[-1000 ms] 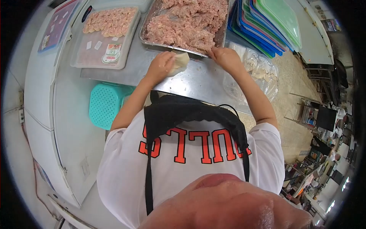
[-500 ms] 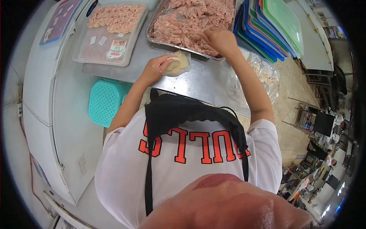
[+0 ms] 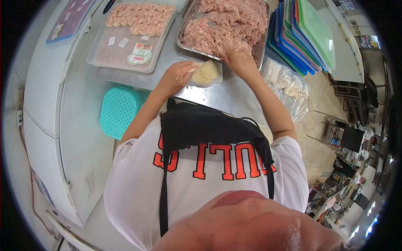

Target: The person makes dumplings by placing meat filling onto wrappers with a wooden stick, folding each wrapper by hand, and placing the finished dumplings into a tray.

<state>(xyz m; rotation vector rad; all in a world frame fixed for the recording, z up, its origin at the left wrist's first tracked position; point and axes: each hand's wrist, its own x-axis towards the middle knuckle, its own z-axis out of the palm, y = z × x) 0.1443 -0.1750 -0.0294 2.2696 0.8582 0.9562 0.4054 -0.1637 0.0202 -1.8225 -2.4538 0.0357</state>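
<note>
While the head camera looks steeply down past a white T-shirt with orange block letters and a black apron strap, both bare hands work at the upper middle of the frame over a dull, brushed-metal table [image 3: 226,94]. The left hand [image 3: 176,77] lies with fingers curled around the edge of a pale dumpling wrapper [image 3: 206,72], a thin, floury, soft-looking sheet that is creamy yellow, slightly cupped and matt, sitting just below the near rim of the metal tray [image 3: 261,39]. The right hand [image 3: 238,62] rests at that near rim, fingers bunched and tucked toward the meat, so whether they pinch anything cannot be told. The tray is shallow, rectangular and shiny steel, heaped with minced meat [image 3: 224,23] that is pink, coarse and lumpy. To its left, at the upper left of the frame, a clear plastic lidded box [image 3: 125,52] carries rows of small, rounded, pinkish dumplings [image 3: 140,17] and a printed label. At the upper right stands a leaning stack of flat plastic lids [image 3: 305,33] in blue, red and green. Below them a crinkled transparent bag [image 3: 289,85] holds more pale wrappers. A turquoise perforated plastic stool [image 3: 119,111] sits at the left, below the table edge.
</note>
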